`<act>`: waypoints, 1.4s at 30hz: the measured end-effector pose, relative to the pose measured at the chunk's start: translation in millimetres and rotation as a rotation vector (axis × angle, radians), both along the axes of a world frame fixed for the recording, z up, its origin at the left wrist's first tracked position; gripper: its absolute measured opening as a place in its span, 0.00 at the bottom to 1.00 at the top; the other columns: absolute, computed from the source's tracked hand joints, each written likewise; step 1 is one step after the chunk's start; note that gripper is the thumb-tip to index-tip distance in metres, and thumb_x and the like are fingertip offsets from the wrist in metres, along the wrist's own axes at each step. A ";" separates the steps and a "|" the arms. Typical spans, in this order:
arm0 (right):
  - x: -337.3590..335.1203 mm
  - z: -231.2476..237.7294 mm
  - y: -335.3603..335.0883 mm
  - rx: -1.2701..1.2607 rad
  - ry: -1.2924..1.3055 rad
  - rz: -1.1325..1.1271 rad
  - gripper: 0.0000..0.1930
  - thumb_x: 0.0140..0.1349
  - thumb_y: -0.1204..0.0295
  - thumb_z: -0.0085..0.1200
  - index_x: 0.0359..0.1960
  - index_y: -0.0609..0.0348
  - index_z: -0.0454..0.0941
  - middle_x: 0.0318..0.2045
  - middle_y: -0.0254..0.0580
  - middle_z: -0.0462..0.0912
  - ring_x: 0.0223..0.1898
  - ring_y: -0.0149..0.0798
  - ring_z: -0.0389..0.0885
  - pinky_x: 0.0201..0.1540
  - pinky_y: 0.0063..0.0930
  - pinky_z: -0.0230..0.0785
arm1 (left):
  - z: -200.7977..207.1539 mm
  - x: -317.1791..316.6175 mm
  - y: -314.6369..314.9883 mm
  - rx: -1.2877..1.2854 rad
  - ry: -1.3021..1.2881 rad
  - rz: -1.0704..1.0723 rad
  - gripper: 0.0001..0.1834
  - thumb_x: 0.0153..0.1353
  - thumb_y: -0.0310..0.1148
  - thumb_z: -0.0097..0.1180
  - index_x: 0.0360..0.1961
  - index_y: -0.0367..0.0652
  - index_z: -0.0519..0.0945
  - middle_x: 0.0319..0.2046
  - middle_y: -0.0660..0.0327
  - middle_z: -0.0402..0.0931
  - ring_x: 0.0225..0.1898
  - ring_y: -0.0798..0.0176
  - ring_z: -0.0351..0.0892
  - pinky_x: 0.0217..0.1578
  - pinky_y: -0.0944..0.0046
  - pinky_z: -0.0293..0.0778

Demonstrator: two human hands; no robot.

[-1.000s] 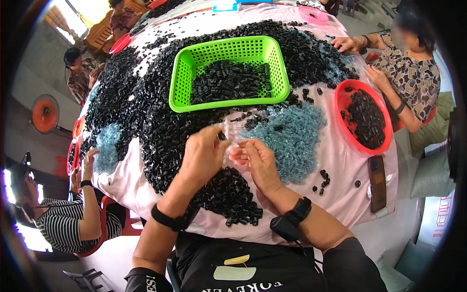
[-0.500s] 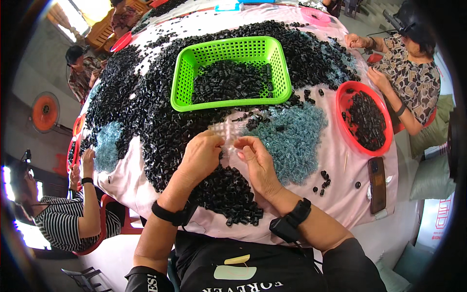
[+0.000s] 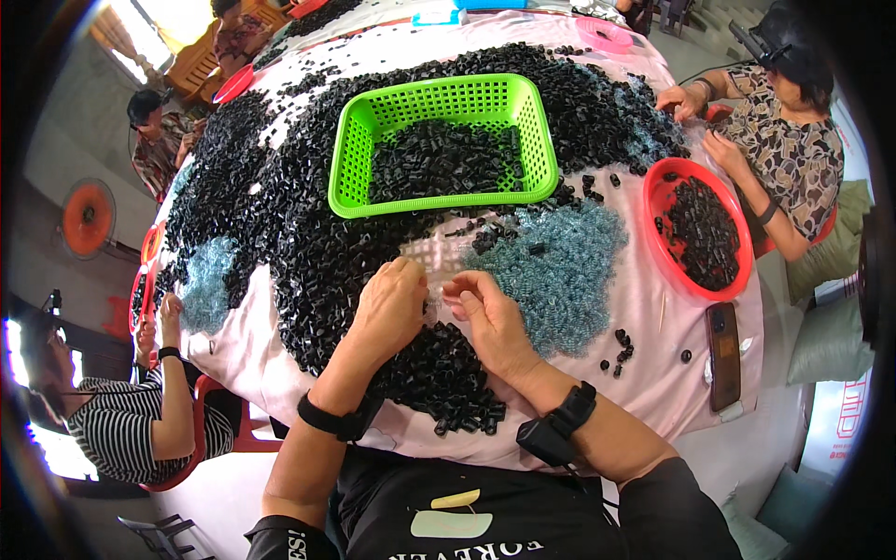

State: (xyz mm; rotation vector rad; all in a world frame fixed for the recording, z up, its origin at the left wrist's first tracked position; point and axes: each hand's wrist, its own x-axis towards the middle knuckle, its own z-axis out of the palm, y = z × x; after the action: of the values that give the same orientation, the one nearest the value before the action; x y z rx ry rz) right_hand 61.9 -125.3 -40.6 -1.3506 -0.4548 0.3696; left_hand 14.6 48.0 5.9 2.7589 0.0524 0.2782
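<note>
My left hand (image 3: 393, 297) and my right hand (image 3: 487, 313) hover close together over the near side of the table. The fingers of both are bent into pinches, and what sits between the fingertips is too small to make out. Below and left of my hands spreads a heap of small black plastic parts (image 3: 322, 271). Beside my right hand lies a pile of small clear bluish plastic pieces (image 3: 569, 280). Just beyond my hands, a bright green perforated basket (image 3: 443, 201) holds more black parts (image 3: 439, 159).
A red basin (image 3: 744, 271) of black parts stands at the right, with a phone (image 3: 723, 355) near it on the pink cloth (image 3: 653, 392). Co-workers sit left and right, including a person in a patterned shirt (image 3: 789, 140) and one in stripes (image 3: 121, 420).
My left hand has shifted slightly right, closer to my right hand, whose fingers have curled in more. At the right, the co-worker's far hand has moved lower over the parts.
</note>
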 end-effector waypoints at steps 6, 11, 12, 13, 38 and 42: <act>3.4 2.1 -3.3 -0.172 -0.049 0.085 0.13 0.75 0.77 0.43 0.56 0.67 0.75 0.49 0.45 0.84 0.52 0.36 0.84 0.55 0.28 0.78 | 12.1 -6.4 -10.1 -0.094 -0.043 -0.038 0.03 0.62 0.26 0.55 0.34 0.37 0.76 0.33 0.49 0.76 0.39 0.42 0.78 0.40 0.49 0.73; -1.0 -8.8 4.2 0.067 0.065 0.071 0.08 0.72 0.75 0.54 0.48 0.67 0.80 0.40 0.44 0.88 0.40 0.33 0.87 0.44 0.26 0.79 | 15.6 -7.8 -13.1 -0.124 -0.060 -0.049 0.03 0.62 0.25 0.56 0.34 0.36 0.75 0.31 0.50 0.77 0.37 0.41 0.79 0.38 0.49 0.74; 0.1 -9.2 3.5 0.065 0.066 0.072 0.08 0.72 0.75 0.54 0.48 0.67 0.80 0.40 0.44 0.88 0.40 0.33 0.87 0.44 0.26 0.79 | 18.1 -7.9 -17.3 -0.145 -0.064 -0.078 0.03 0.62 0.24 0.56 0.34 0.36 0.75 0.30 0.50 0.78 0.36 0.42 0.80 0.37 0.50 0.75; 2.4 -8.9 1.7 0.053 0.157 0.109 0.07 0.71 0.77 0.54 0.47 0.66 0.79 0.39 0.41 0.86 0.40 0.30 0.86 0.45 0.23 0.79 | 19.0 -7.9 -20.7 -0.166 -0.069 -0.107 0.03 0.61 0.23 0.56 0.34 0.36 0.76 0.30 0.50 0.79 0.35 0.42 0.81 0.36 0.51 0.76; 3.2 -5.5 1.9 0.113 0.065 0.040 0.11 0.76 0.77 0.41 0.55 0.63 0.72 0.48 0.43 0.82 0.50 0.33 0.82 0.54 0.29 0.76 | 11.5 -15.9 -38.0 -0.029 0.189 -0.136 0.10 0.53 0.25 0.61 0.38 0.39 0.79 0.34 0.49 0.81 0.39 0.40 0.82 0.39 0.45 0.77; 4.2 -9.0 0.7 0.141 0.102 0.088 0.13 0.78 0.72 0.42 0.57 0.62 0.72 0.52 0.42 0.79 0.54 0.35 0.79 0.59 0.30 0.72 | 16.3 -9.3 -42.6 0.056 0.313 -0.109 0.11 0.54 0.28 0.61 0.40 0.39 0.80 0.34 0.48 0.82 0.38 0.39 0.82 0.39 0.44 0.77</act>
State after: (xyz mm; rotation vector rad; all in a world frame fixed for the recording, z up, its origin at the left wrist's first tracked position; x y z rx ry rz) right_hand 66.1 -124.6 -49.6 -1.1723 -0.4481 0.4680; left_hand 5.3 5.4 22.2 2.8225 -0.0257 -0.1854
